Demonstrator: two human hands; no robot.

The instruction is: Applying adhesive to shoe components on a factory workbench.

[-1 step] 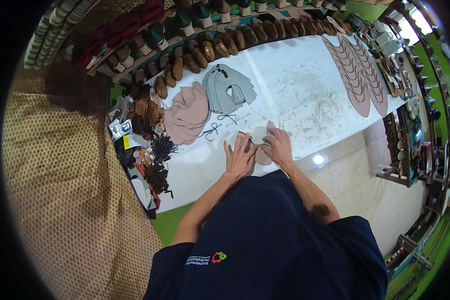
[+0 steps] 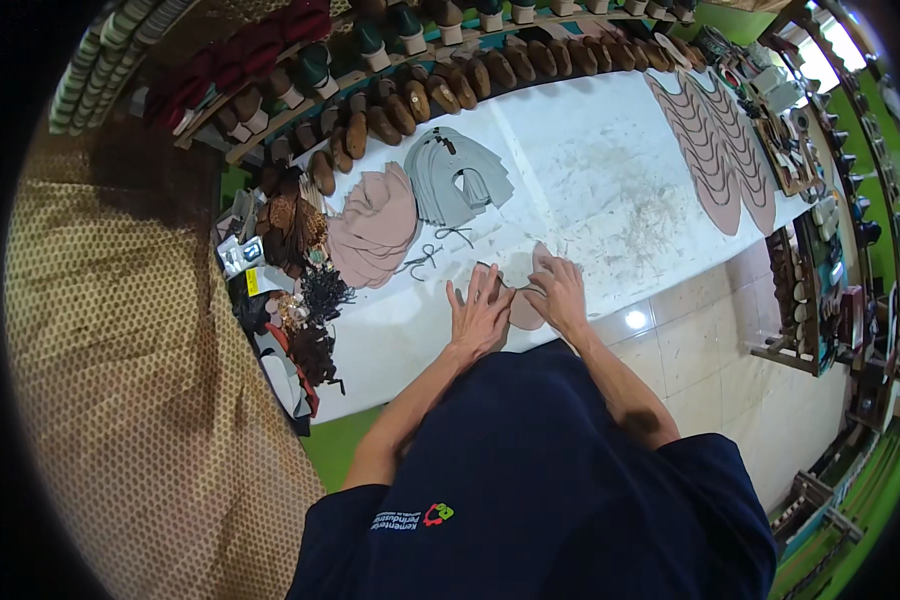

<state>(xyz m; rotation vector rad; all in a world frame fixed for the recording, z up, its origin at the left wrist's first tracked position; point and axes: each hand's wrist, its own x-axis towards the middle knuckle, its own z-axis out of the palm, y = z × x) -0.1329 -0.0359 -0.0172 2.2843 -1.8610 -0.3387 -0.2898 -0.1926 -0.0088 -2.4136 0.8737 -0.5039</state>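
Observation:
A pink insole-shaped piece (image 2: 526,314) lies flat near the front edge of the white table, its pointed upper end showing beyond my right hand. My left hand (image 2: 481,316) rests at its left side with fingers spread, the thumb reaching toward the piece. My right hand (image 2: 561,294) bends over the upper right part, fingers curled against it and thumb pointing left. Between both hands runs a thin dark edge, perhaps of a grey piece mostly hidden under the fingers. Farther left lie a fanned stack of pink pieces (image 2: 372,235) and a fanned stack of grey curved pieces (image 2: 438,165).
Thin dark cords (image 2: 425,262) lie left of my hands. Brown shoe lasts (image 2: 440,95) line the table's far edge. More pink sole shapes (image 2: 715,190) overlap in rows at the right. Scraps and packets (image 2: 305,270) crowd the left end. Tiled floor (image 2: 695,370) shows beyond the front edge.

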